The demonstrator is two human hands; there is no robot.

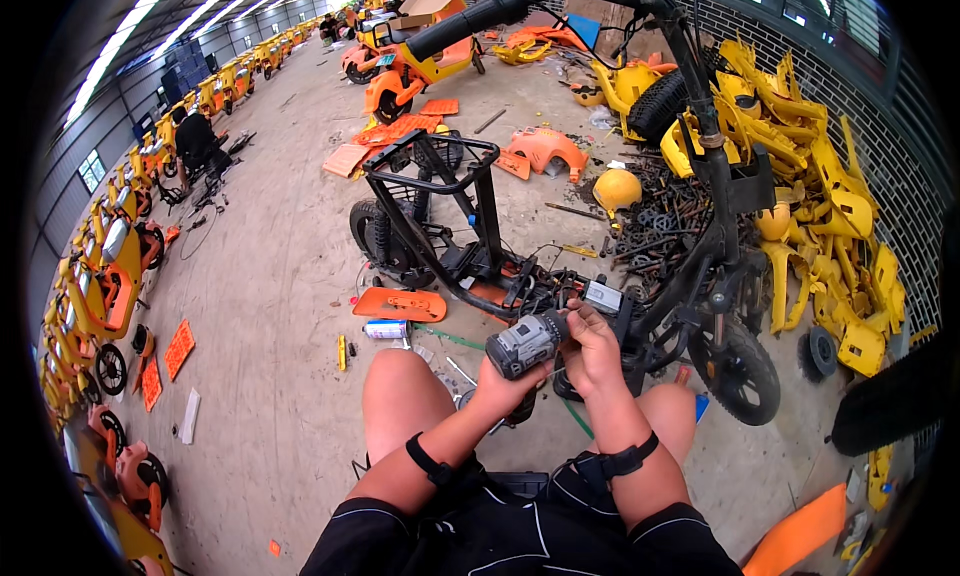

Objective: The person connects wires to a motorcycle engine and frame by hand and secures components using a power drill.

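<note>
the fingers of my right hand are bent and drawn close together at the front end of the drill; i can't tell whether they pinch the chuck or only rest against it. my left hand is closed around the grip below the drill's body, and the grip itself is mostly hidden by it.

the drill is up in front of me, between my two hands and above the gap between my knees. its long axis lies aslant, nearer to crosswise than to straight ahead: the grey back end is on my left and nearer me, while the black chuck points right and a little away, toward my right fingers.

beyond it stands the black frame, with its front wheel off to my right. past my left knee lie a spray can and, just beyond that, an orange panel.
</note>
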